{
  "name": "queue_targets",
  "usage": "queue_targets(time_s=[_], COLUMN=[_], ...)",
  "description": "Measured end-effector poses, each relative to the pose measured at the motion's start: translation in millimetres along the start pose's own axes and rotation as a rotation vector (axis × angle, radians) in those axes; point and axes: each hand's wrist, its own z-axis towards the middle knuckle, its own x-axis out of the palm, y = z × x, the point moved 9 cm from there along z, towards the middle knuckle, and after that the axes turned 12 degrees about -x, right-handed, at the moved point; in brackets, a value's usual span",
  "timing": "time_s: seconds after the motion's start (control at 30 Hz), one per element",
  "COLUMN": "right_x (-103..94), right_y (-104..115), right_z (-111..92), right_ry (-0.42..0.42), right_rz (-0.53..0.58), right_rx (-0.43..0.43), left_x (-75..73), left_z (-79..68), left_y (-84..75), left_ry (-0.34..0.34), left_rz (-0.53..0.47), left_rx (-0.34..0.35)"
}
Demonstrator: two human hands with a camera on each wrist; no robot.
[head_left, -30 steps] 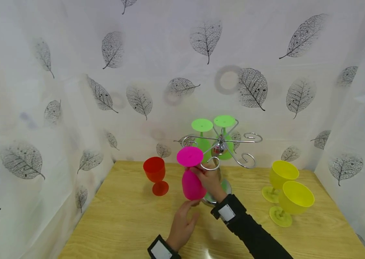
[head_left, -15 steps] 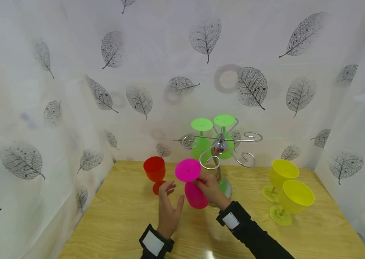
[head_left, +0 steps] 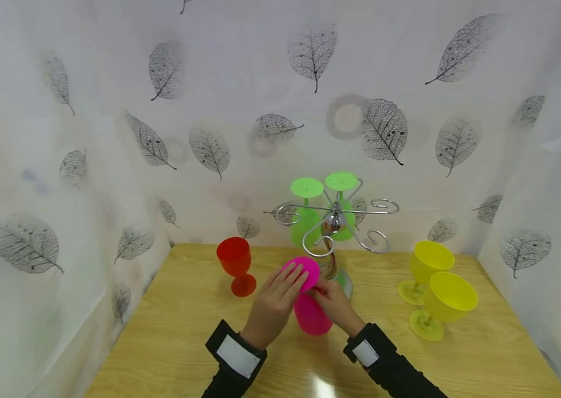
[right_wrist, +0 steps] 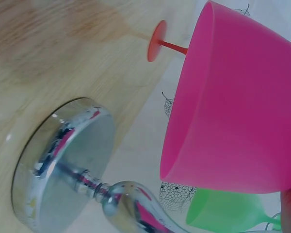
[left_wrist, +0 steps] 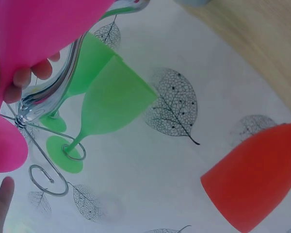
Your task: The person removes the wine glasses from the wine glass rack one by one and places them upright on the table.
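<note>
A pink goblet (head_left: 312, 315) is held upside down over the table, its round foot on top and its bowl below. My right hand (head_left: 334, 305) grips it by the stem; in the left wrist view, several curled fingertips (left_wrist: 31, 77) show around the stem. My left hand (head_left: 271, 305) lies with straight fingers over the goblet's foot. Behind stands a chrome rack (head_left: 335, 221) with curled arms and a round base (right_wrist: 63, 160). Two green goblets (left_wrist: 114, 99) hang upside down by their feet from its arms.
A red goblet (head_left: 234, 257) stands upright left of the hands. Two yellow goblets (head_left: 450, 298) stand upright at the right on the wooden table (head_left: 171, 331). A white curtain (head_left: 260, 66) with leaf prints closes off the back and sides.
The pink goblet came away from the rack's front arm, down and toward me in the right hand. My left hand left the goblet's bowl, rose and came over its foot.
</note>
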Motion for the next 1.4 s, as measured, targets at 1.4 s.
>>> queue_targets(time_s=[1.4], right_x=[-5.6], right_y=[59], right_z=[-54], right_ry=[0.144], right_rz=[0.01], right_rx=[-0.701], left_x=[46.4], left_z=[-19.2], left_y=[64.4], left_ry=[0.212], left_rz=[-0.499], left_rx=[-0.742])
